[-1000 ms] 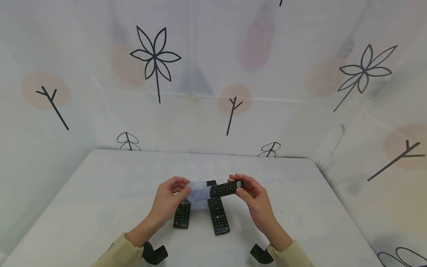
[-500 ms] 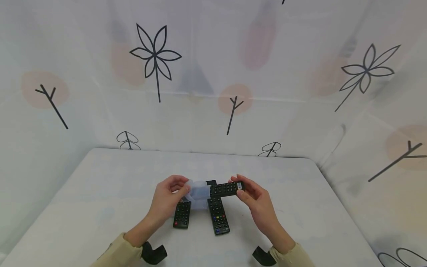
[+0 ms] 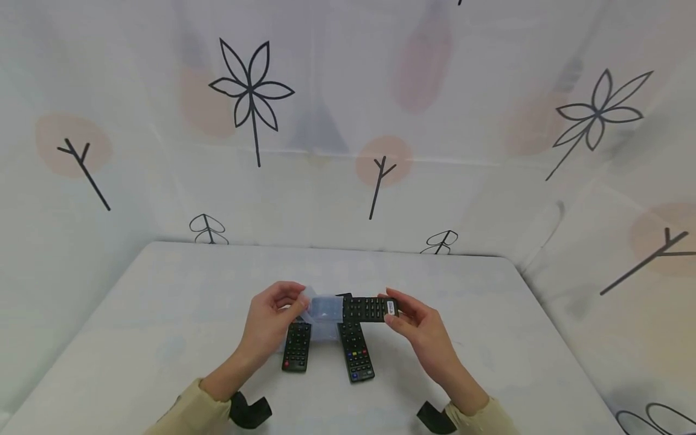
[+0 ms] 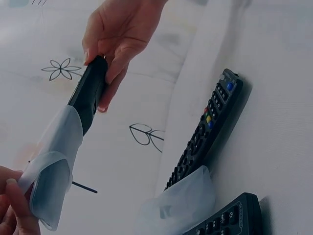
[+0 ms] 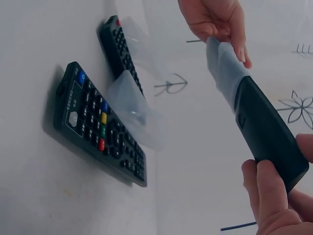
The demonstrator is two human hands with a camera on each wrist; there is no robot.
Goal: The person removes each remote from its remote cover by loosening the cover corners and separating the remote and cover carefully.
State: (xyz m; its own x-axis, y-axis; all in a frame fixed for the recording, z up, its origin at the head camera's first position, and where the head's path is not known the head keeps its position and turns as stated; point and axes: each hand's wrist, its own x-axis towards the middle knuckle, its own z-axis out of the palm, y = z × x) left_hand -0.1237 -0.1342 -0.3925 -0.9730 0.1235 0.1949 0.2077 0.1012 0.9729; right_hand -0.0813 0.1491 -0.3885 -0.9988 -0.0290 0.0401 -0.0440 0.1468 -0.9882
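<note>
Held above the table, a black remote control (image 3: 370, 309) lies level with one end inside a translucent plastic sleeve (image 3: 326, 308). My left hand (image 3: 272, 317) pinches the sleeve's left end between thumb and fingers. My right hand (image 3: 421, 326) grips the remote's bare end, thumb on the near side. In the left wrist view the sleeve (image 4: 73, 129) wraps part of the remote, and its other end hangs loose with an open mouth. The right wrist view shows the remote's smooth back (image 5: 266, 129).
Beneath the hands, a longer remote with coloured buttons (image 3: 356, 356) and a smaller remote (image 3: 296, 347) lie on the white table (image 3: 179, 326). Between them is more translucent plastic (image 3: 325, 332). Behind the table hangs a patterned cloth wall (image 3: 326, 199).
The held remote has turned from a slant to nearly level, its button face now more toward the head camera. The right hand has shifted slightly right and down; both grips stay.
</note>
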